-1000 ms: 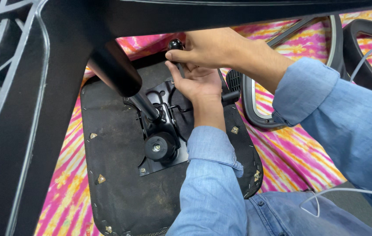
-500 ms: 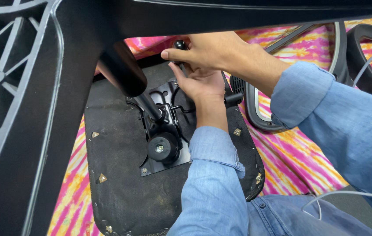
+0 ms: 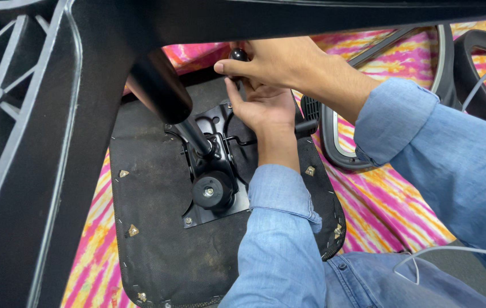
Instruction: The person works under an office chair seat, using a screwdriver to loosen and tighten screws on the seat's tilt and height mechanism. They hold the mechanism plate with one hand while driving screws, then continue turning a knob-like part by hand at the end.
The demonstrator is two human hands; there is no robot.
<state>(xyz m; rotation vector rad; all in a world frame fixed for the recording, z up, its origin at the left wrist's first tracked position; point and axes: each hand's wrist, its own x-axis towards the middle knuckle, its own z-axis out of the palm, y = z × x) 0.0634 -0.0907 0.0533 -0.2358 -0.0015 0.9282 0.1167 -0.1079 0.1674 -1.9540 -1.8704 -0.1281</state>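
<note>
surface: pink-yellow patterned cloth (image 3: 391, 199) | on it: upturned seat (image 3: 152, 251), armrest (image 3: 334, 137)

— How is the light?
— Even and fairly bright, coming from above; the pink striped cloth (image 3: 391, 199) looks vivid, with no harsh glare.
— Shadows?
— Soft ones only — under the right hand (image 3: 271, 63) and along the dark seat underside (image 3: 157, 239), where detail sinks into black.
— Sharpness?
— The centre is crisp; the big black chair frame (image 3: 32, 142) close to the lens is soft and looms, stretched toward the left edge.
</note>
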